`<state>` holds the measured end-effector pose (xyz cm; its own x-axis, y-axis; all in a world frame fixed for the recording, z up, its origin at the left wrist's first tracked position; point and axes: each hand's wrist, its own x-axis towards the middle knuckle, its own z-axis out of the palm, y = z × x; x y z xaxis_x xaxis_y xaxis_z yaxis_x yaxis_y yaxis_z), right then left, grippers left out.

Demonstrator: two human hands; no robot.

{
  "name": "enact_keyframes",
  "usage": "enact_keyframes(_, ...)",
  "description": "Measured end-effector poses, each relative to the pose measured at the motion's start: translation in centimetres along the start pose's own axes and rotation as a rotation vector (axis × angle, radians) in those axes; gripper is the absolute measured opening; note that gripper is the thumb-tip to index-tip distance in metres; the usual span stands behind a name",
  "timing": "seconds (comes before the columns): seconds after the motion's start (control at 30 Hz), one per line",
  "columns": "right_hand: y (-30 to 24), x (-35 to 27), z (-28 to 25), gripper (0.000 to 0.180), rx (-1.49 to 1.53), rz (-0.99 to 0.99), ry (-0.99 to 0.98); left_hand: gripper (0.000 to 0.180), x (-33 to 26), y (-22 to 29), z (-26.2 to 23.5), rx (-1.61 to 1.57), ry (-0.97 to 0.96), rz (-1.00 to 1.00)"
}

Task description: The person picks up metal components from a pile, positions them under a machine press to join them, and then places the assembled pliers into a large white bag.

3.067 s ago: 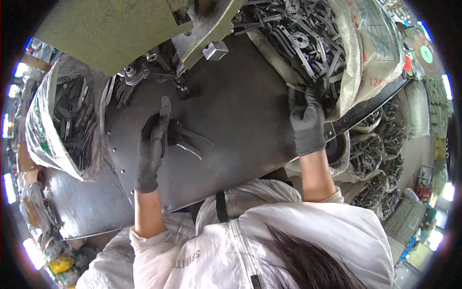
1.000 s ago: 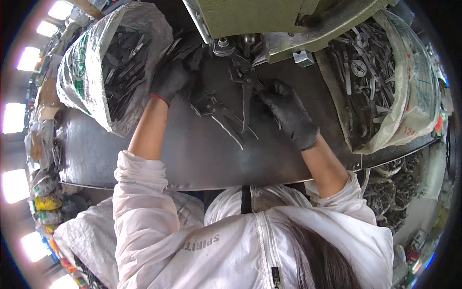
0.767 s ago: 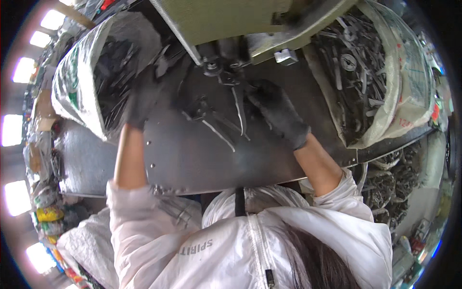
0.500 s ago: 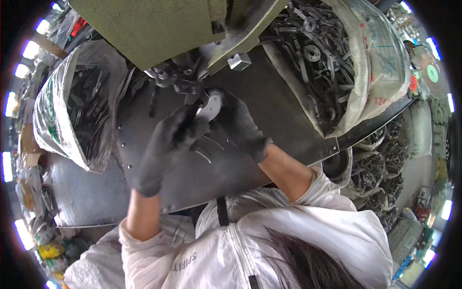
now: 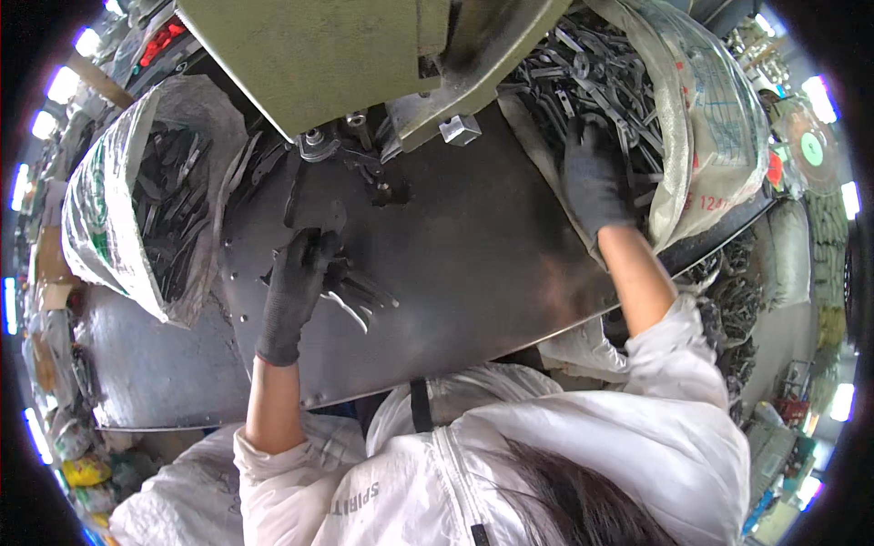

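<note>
Left hand (image 5: 295, 289), dark glove, fingers closed on a flat metal plate (image 5: 336, 216). Right hand (image 5: 597, 187), same glove, is in among the loose metal parts (image 5: 592, 68) of the right sack (image 5: 678, 150); cannot tell whether it grips one.

Change: half a second ago both hands met in front of the machine, plate between them. Now they're well apart: left is back over the near left of the table with the plate, right has gone out to the sack. Plier-like tool (image 5: 357, 285), mostly covered then, now shows more beside the left hand.

Surface: dark metal table (image 5: 455, 273), dull sheen, rivets near the left seam. Green machine (image 5: 309, 64) overhangs the far edge, small bright block (image 5: 460, 129) on its underside. Dark strip (image 5: 293, 193) lies beyond the left hand. Left sack (image 5: 100, 200) holds more dark parts.

Room: cluttered; more filled bags (image 5: 737, 314) low on the right, bright lights round the rim. Person wears a white jacket (image 5: 364, 491).

Orientation: plate's rounded end points away from the person, long axis roughly fore-and-aft, leaning slightly right; lower end hidden by the glove. Tool handles point right and toward the person, axis diagonal; its head is partly hidden.
</note>
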<state>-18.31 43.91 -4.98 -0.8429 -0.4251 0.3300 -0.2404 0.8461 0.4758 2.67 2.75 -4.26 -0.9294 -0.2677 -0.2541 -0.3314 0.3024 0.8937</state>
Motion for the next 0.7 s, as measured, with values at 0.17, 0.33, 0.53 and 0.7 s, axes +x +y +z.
enact_keyframes(0.17, -0.9, 1.9, 1.2, 0.049, -0.273, 0.208, -0.024, 0.034, 0.0, 1.0, 1.2, 0.034, 0.041, 0.137)
enact_keyframes(0.33, 0.5, 1.3, 7.9, 0.057, -0.072, 0.354, 0.081, 0.033, 1.5, 0.2, 1.4, -0.062, -0.077, 0.173)
enact_keyframes(0.53, 0.2, 1.1, -3.4, 0.056, 0.714, 0.264, -0.112, 0.031, 1.2, -2.0, 0.4, -0.097, -0.040, 0.107)
enact_keyframes(0.7, -3.6, -0.3, -3.8, 0.048, 0.766, 0.154, 0.206, 0.032, 2.1, -1.7, 0.5, -0.030, -0.039, 0.074)
